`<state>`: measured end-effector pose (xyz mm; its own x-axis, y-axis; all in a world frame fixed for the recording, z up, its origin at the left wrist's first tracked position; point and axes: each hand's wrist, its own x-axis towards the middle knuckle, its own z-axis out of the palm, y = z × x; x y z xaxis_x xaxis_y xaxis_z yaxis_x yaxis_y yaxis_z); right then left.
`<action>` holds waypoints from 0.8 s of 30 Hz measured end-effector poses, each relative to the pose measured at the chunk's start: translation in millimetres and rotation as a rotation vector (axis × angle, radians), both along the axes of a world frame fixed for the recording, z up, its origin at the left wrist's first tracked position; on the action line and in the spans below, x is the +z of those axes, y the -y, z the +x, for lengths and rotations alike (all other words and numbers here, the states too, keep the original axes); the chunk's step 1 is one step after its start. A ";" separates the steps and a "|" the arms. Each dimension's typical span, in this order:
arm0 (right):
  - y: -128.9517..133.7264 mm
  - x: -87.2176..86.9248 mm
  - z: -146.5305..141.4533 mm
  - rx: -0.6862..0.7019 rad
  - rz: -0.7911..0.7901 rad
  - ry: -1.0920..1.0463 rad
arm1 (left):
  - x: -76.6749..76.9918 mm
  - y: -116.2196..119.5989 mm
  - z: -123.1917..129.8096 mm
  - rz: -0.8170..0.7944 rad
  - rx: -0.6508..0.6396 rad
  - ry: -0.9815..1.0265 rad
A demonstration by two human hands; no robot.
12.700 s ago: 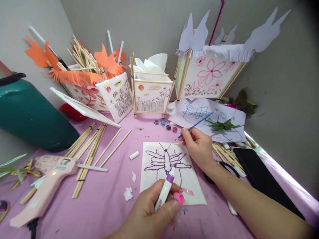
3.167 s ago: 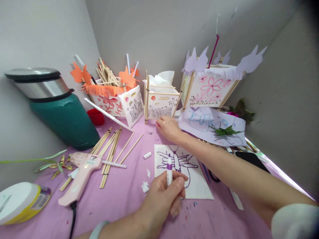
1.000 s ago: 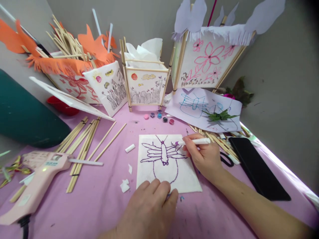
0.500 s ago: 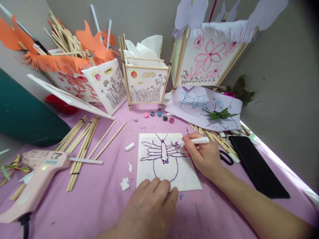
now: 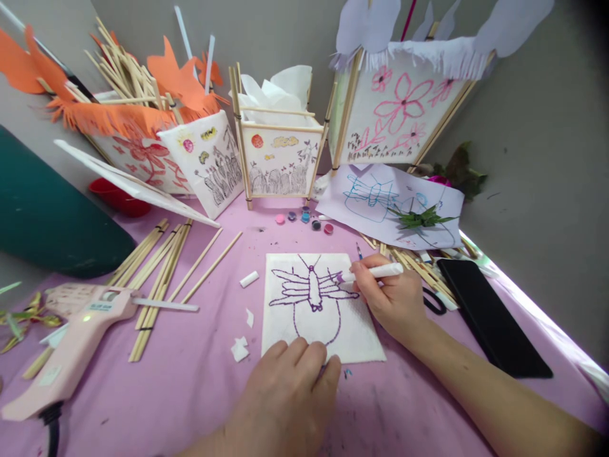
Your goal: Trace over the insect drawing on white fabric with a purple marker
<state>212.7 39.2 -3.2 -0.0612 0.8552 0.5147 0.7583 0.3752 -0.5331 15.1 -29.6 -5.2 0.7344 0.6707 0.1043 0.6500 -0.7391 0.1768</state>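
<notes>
The fingers [image 5: 365, 279] of the right hand [image 5: 392, 304] are closed in a pinch around a white marker [image 5: 389, 270], its purple tip pointing left over the upper right wing of a purple insect drawing [image 5: 314, 289]; whether the tip touches the surface is too small to tell. The drawing is on a white square panel [image 5: 364, 343] lying flat on the pink tablecloth [image 5: 190, 393]. The left hand [image 5: 290, 384] rests back upward over the panel's near edge, fingers bent and close together; what their hidden undersides hold, if anything, cannot be told.

Just left of the panel are a short white cylinder [image 5: 248, 279] and paper scraps [image 5: 240, 349]. Farther left, a pink glue gun [image 5: 83, 339] lies near tied wooden sticks [image 5: 159, 285], a white glue stick protruding from its nozzle. Beyond the panel sit small paint pots [image 5: 305, 218] and, to their right, a sheet with a blue insect sketch [image 5: 368, 190], a green leafy sprig [image 5: 421, 219] on it. Beside the right forearm lie a black handle loop [image 5: 434, 301] and a black phone [image 5: 495, 317].
</notes>
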 end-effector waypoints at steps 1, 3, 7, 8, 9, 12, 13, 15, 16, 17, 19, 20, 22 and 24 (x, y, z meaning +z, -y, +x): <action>0.4 0.1 0.1 0.001 -0.001 0.002 | 0.3 0.1 0.1 -0.003 -0.002 0.000; 1.3 0.0 0.3 -0.002 0.000 0.010 | 1.3 0.1 0.1 -0.018 -0.007 -0.009; 2.6 -0.4 0.2 -0.007 0.018 0.027 | 2.9 -0.1 0.5 -0.035 -0.010 -0.032; 2.9 -0.4 0.1 -0.007 0.025 0.029 | 2.9 -0.1 0.8 -0.034 -0.009 -0.032; 3.1 -0.3 0.0 -0.006 0.031 0.030 | 2.8 0.0 1.0 -0.033 -0.009 -0.032; 4.1 0.1 0.1 -0.006 0.039 0.037 | 2.6 0.6 1.3 -0.037 -0.010 -0.024; 4.5 0.2 0.3 -0.007 0.040 0.041 | 2.8 0.7 1.2 -0.042 -0.011 -0.023; 5.3 0.1 0.9 -0.005 0.040 0.047 | 3.3 0.8 0.6 -0.053 -0.010 -0.021; 5.7 0.1 1.2 -0.002 0.041 0.049 | 3.5 0.7 0.3 -0.059 -0.010 -0.021; 6.1 0.0 1.4 0.003 0.039 0.052 | 3.5 0.6 0.1 -0.067 -0.012 -0.022; 6.9 0.0 1.5 0.008 0.036 0.059 | 2.7 0.2 0.3 -0.077 -0.016 -0.030; 7.2 0.1 1.4 0.007 0.037 0.062 | 2.0 0.1 0.6 -0.077 -0.017 -0.032; 7.8 0.5 0.9 0.003 0.040 0.065 | 0.4 -0.1 1.1 -0.071 -0.016 -0.034; 8.4 1.1 0.3 0.005 0.046 0.067 | -0.7 0.0 1.1 -0.046 -0.013 -0.024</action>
<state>213.0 30.8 -2.1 -0.1010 0.8304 0.5479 0.7896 0.4020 -0.4637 16.2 -29.6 -5.9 0.7451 0.6647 0.0553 0.6448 -0.7390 0.1954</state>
